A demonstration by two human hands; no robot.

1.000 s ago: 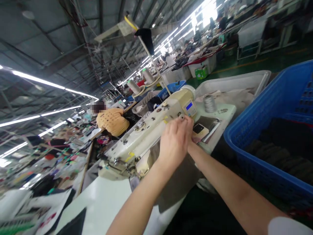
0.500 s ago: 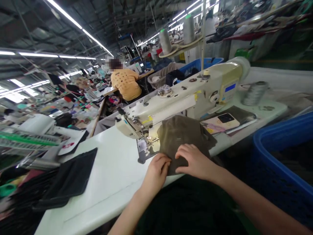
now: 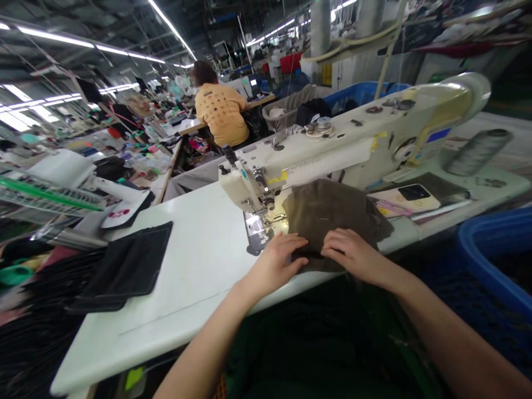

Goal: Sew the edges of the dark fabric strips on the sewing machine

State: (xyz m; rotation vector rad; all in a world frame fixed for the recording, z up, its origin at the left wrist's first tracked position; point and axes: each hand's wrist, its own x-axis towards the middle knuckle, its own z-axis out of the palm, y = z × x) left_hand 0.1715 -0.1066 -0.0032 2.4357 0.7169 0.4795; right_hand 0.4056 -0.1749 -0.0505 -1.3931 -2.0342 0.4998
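Head view: looks forward and down across a white sewing table (image 3: 187,260) in a long, crowded workshop under strip lights.

Left hand (image 3: 274,263): open, fingers almost flat and lying on the near edge of the cloth, with the thumb side toward the needle area; not gripping anything.

Right hand (image 3: 353,252): open, fingers slightly curved and resting on the cloth just beside the left hand; no pinch or grip shows.

Cloth: a folded piece of dark olive-brown fabric (image 3: 328,208) lies flat on the table under both hands, directly below the arm of the sewing machine, its left edge near the presser foot (image 3: 268,206). Whether it runs under the foot, I cannot tell.

Sewing machine: a cream machine (image 3: 332,138) is set into the tabletop, with its head toward the left and a small blue display at its right end.

Right of the machine: a phone (image 3: 413,194) lies on a dark pouch (image 3: 449,191), and a grey thread cone (image 3: 477,152) lies tilted beyond it.

Left of the hands: a stack of black fabric pieces (image 3: 133,260) lies at the table's edge.

Lower right: a blue plastic basket (image 3: 490,238) stands just beside the table.

Further back: a co-worker (image 3: 220,113) in a yellow shirt sits facing away.
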